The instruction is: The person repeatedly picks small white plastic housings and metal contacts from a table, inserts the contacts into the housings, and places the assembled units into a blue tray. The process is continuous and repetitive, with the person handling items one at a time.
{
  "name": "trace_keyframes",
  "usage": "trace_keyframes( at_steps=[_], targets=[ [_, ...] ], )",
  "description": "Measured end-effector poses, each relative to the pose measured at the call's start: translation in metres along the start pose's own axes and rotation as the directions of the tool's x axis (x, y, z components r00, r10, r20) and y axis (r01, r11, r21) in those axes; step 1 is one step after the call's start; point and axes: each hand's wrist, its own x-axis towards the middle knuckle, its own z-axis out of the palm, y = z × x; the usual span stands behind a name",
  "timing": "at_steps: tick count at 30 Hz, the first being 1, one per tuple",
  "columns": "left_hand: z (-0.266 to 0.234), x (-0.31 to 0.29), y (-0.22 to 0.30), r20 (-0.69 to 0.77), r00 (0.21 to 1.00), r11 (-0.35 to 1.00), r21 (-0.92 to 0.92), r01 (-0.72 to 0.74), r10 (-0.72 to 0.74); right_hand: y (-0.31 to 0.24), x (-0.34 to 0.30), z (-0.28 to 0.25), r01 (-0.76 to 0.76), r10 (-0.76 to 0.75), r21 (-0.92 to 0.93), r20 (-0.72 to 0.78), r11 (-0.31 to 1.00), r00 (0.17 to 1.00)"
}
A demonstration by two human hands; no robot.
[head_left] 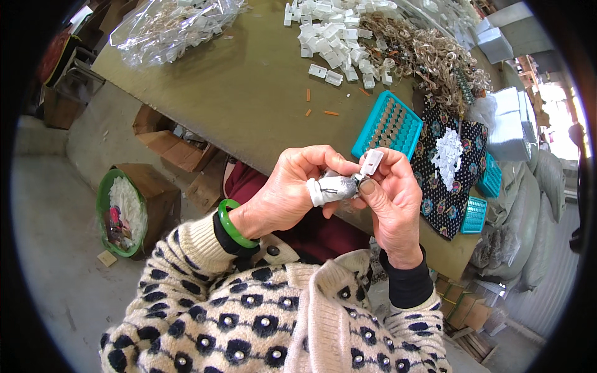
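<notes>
My left hand [283, 189] and my right hand [397, 205] meet above the near edge of the table, both closed around a small white plastic case [372, 161]. Its flap stands up between the fingertips. Small dark parts [359, 178] show at its lower end, too small to name. A grey and white finger cover [331, 189] sits on a digit of my left hand, and a green bangle [231, 224] circles that wrist. My right thumb presses against the case from the right. Just beyond my hands lies a teal tray [387, 127] with rows of round brown pieces.
On the green table [249, 93] lie a heap of white plastic cases [333, 40], bundled brownish wires [435, 62] and a clear bag [180, 28]. White bits [448, 155] rest on patterned cloth [429, 193]. A green basket [99, 211] and cardboard box [161, 193] stand at left; sacks [522, 224] at right.
</notes>
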Motion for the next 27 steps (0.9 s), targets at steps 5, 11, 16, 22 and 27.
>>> trace_keyframes(
  at_steps=[5, 11, 16, 22, 27],
  targets=[
    [-0.003, -0.001, -0.007, -0.012, 1.0, 0.998, -0.069, 0.016, -0.017, -0.002, 0.005, -0.003, 0.025, -0.022, -0.088, 0.041, 0.996, 0.999],
    [-0.006, -0.004, -0.003, -0.052, 0.995, 0.987, -0.141, 0.073, -0.081, 0.002, 0.008, -0.005, 0.197, -0.256, -0.411, -0.094, 0.89, 0.962],
    [-0.005, -0.005, -0.003, -0.033, 0.994, 0.977, -0.19, 0.096, -0.104, 0.005, 0.013, -0.001, 0.485, -0.553, -0.633, 0.106, 0.604, 0.826],
    [-0.001, -0.004, 0.0, -0.026, 0.989, 0.949, -0.285, 0.135, -0.148, -0.001, 0.003, 0.004, 0.332, -0.443, -0.588, -0.051, 0.738, 0.895],
    [0.006, -0.003, -0.007, -0.07, 0.997, 0.99, -0.142, 0.017, -0.027, 0.009, 0.013, 0.0, 0.554, -0.671, -0.708, 0.152, 0.438, 0.725]
  ],
)
